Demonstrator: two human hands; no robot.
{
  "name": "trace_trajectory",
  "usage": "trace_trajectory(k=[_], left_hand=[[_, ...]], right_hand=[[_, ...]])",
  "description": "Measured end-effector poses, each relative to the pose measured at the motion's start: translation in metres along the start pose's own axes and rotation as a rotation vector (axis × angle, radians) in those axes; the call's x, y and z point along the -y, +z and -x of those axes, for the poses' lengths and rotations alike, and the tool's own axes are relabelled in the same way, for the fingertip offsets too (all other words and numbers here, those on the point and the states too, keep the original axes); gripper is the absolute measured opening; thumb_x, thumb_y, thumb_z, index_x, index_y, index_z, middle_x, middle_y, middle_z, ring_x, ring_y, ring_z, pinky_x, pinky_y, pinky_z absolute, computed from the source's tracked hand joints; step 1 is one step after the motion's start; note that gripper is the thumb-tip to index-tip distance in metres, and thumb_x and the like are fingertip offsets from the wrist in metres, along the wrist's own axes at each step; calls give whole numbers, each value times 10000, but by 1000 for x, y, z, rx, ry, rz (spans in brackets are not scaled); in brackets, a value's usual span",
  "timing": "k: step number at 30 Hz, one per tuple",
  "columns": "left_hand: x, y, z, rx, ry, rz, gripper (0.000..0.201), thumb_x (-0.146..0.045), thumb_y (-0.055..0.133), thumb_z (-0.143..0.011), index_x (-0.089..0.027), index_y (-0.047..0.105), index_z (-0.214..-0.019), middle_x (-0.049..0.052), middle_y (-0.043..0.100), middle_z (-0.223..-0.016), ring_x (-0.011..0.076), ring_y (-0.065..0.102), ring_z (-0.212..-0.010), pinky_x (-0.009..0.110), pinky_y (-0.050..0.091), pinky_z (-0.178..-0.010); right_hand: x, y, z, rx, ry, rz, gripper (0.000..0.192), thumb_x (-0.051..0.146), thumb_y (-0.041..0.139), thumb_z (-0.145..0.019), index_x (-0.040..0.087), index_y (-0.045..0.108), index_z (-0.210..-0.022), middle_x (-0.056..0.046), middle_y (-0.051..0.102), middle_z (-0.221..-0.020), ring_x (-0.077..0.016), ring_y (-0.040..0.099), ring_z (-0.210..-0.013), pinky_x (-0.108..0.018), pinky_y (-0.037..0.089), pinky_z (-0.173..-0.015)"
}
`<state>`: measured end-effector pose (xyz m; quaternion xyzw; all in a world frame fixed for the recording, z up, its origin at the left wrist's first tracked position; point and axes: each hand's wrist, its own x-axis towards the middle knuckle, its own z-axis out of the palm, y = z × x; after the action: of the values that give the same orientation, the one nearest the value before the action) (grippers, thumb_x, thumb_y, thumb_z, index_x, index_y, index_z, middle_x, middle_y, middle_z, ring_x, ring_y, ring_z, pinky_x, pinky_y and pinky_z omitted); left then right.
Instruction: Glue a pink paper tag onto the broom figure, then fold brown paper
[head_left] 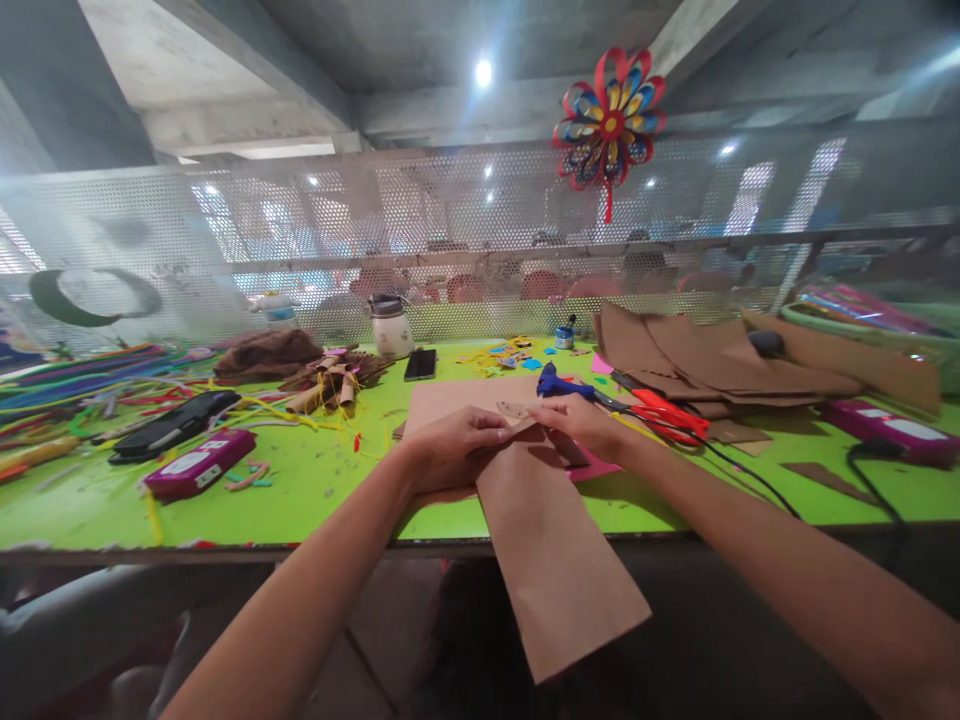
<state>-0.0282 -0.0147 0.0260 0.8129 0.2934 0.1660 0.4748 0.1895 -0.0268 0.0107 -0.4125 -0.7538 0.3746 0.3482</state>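
Observation:
A long strip of brown kraft paper hangs over the table's front edge, its upper end between my two hands. My left hand is closed on the paper's upper left side. On the upper right, my right hand pinches the same end with thumb and fingers. A small pale brown piece with dark marks shows between the fingertips; I cannot tell whether it is part of the strip. Under and behind the hands lies a flat tan sheet. Just beyond my right hand sits a blue glue gun.
Red-handled scissors and a black cord lie to the right, before stacked brown paper. Purple boxes lie at both sides. A phone, a white jar and paper scraps are at the back. Perforated mesh stands behind the green table.

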Motion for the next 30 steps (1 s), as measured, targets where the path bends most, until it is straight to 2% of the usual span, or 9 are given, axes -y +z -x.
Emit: trace_trajectory(k=[3,11,16,21,26,30], left_hand=[[2,2,-2,6,29,-24,305,-386,506,-842,-127,638,-933,57,631,-917,152,526,-812,265,384,-761],[8,3,-9,-25,71,-231,344,-386,466,-858,-138,632,-1029,59,640,-975,176,551,-858,266,394,-770],[-1,8,-5,-66,76,-269,338,-376,458,-856,-144,632,-1028,56,646,-949,175,548,-832,255,399,-729],[-4,9,-2,-89,121,-281,315,-350,443,-865,-141,629,-1010,49,640,-941,164,543,-827,253,395,-736],[-3,9,-3,-98,122,-314,308,-342,423,-880,-128,620,-978,45,638,-930,155,548,-828,246,396,-738],[-4,9,-5,-133,140,-309,270,-336,453,-868,-133,619,-933,43,642,-902,149,565,-818,244,409,-732]], right_hand=[[-5,3,-1,32,23,18,444,551,524,-772,129,591,-650,4,499,-541,-104,432,-519,-240,323,-497],[-22,8,-7,-37,55,-178,351,475,671,-670,138,582,-624,42,459,-499,-64,357,-456,-218,257,-445],[-16,6,-6,-51,153,-346,341,423,755,-577,144,562,-600,38,501,-505,-71,413,-453,-217,289,-441],[-14,6,-6,-71,172,-498,335,373,790,-536,132,570,-608,12,575,-568,-89,491,-501,-226,358,-496],[-12,5,-6,-36,150,-469,317,395,747,-592,120,617,-680,3,598,-630,-92,503,-556,-226,364,-537],[-12,2,-7,-144,96,-388,318,405,744,-574,124,609,-638,21,572,-577,-91,477,-528,-232,357,-533]])
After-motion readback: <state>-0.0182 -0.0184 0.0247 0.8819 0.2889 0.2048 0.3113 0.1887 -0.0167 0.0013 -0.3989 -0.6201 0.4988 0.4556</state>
